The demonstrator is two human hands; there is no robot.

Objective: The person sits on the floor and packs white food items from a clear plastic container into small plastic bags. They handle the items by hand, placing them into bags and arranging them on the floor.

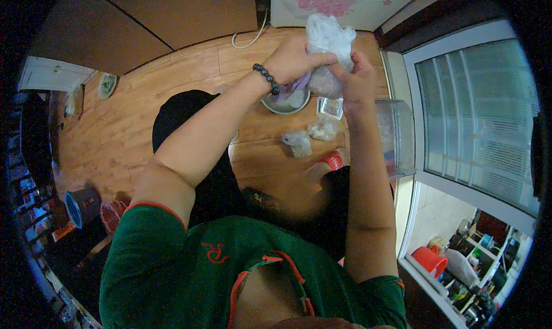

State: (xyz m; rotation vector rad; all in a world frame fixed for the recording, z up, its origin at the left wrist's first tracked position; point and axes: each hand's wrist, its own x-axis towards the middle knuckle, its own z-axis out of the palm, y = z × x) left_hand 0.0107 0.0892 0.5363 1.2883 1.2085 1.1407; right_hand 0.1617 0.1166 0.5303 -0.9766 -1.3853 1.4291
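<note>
A crumpled, translucent white plastic bag [330, 37] is held up in front of me, bunched at its middle. My left hand [294, 60] grips it from the left, thumb pressed against the plastic. From the right, my right hand [357, 83] pinches the same bag, its fingers closed. What the bag contains cannot be made out. Below my left hand is a round bowl [282, 106] on the floor, partly covered by the hand and some purple plastic. A small clear tray pack [330, 108] lies beneath the bag, near my right wrist.
Two small knotted plastic bags [324, 128] and a red-labelled bottle [332, 160] sit on the wooden floor [195, 70]. A clear drawer [394, 134] stands right of my right forearm. Ahead is a flower-patterned white panel [322, 0]; a glazed sliding door [477, 110] is at right.
</note>
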